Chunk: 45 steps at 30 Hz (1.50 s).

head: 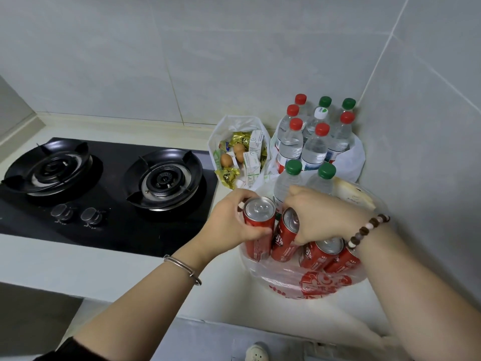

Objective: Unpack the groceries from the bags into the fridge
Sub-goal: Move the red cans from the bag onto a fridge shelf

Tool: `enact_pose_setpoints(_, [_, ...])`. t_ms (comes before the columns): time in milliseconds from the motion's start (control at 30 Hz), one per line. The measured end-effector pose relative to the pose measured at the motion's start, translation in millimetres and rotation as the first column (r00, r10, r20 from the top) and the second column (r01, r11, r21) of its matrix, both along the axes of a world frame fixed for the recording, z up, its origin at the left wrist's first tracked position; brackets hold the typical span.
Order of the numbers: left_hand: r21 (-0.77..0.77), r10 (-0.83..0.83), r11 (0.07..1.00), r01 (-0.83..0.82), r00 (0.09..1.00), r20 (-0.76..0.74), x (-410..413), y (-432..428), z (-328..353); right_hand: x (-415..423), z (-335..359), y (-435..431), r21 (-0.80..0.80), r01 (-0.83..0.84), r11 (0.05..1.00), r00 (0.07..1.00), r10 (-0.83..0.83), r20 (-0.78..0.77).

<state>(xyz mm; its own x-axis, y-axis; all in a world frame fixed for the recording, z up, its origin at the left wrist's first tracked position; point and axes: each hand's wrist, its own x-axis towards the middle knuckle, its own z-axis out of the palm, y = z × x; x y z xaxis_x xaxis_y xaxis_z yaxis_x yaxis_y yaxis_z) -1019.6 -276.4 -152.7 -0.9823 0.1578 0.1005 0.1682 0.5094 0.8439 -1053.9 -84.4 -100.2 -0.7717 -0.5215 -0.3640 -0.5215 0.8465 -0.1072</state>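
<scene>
Left hand (231, 220): grips 1 upright can (259, 226) (at the printed bag (312, 285) rim)
Right hand (321, 217): grips tilted can (285, 237), just beside
Surface: pale counter (104, 272), tiled corner

I count four red cans (259, 225) and ten water bottles (315, 149): five with red caps, four with green, one with white. There are three plastic bags (312, 282), two brown eggs (226, 159), and two burners (162, 178) and two knobs (89, 216) on the stove (117, 230). I can't count the small cartons (251, 160) reliably from here.
</scene>
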Motion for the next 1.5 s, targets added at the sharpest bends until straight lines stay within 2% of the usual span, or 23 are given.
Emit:
enact_pose_setpoints(167, [0.114,0.044,0.992,-0.046,0.999,0.016,-7.1,-0.1,19.1,-5.1,24.8,-3.6,-0.121,0.092,0.988,0.995,-0.094,-0.014])
enact_pose_setpoints(233, [0.177,0.088,0.980,-0.088,0.996,0.013,-9.2,-0.8,26.2,-8.8,32.0,-4.4,-0.217,0.142,0.966,0.989,-0.145,0.001])
enact_pose_setpoints(400, [0.383,0.180,0.907,-0.175,0.983,0.025,-11.4,-10.9,49.4,-15.3,55.7,-12.9,-0.499,0.209,0.841,0.976,-0.212,0.051])
enact_pose_setpoints(567, [0.531,0.275,0.806,-0.261,0.960,0.054,-9.7,-30.0,75.4,-21.0,81.7,-37.9,-0.721,0.207,0.661,0.974,-0.209,0.088])
enact_pose_setpoints(800, [0.560,0.467,0.725,-0.401,0.884,0.029,26.6,-73.8,101.4,-8.6,95.8,-99.8,-0.831,0.140,0.538,0.986,-0.156,0.065])
enact_pose_setpoints(1000, [0.520,0.615,0.667,-0.533,0.789,0.020,112.4,-137.8,116.5,43.2,96.9,-177.8,-0.898,0.126,0.421,0.987,0.041,0.158])
enact_pose_setpoints(1100, [0.483,0.714,0.623,-0.615,0.700,-0.030,179.7,-174.1,127.4,89.4,97.6,-230.9,-0.909,0.093,0.406,0.958,0.213,0.193])
enact_pose_setpoints(1233, [0.437,0.863,0.476,-0.763,0.501,-0.066,289.1,-224.0,138.3,173.3,99.2,-308.6,-0.914,0.000,0.407,0.875,0.443,0.198])
enact_pose_setpoints(1367, [0.437,0.959,0.280,-0.855,0.270,-0.085,412.9,-256.4,145.0,276.8,103.4,-378.8,-0.922,-0.074,0.380,0.736,0.644,0.207])
enact_pose_setpoints(1500, [0.404,0.993,0.086,-0.911,0.044,-0.112,536.2,-267.3,150.1,386.7,106.1,-428.1,-0.937,-0.126,0.326,0.544,0.813,0.209])
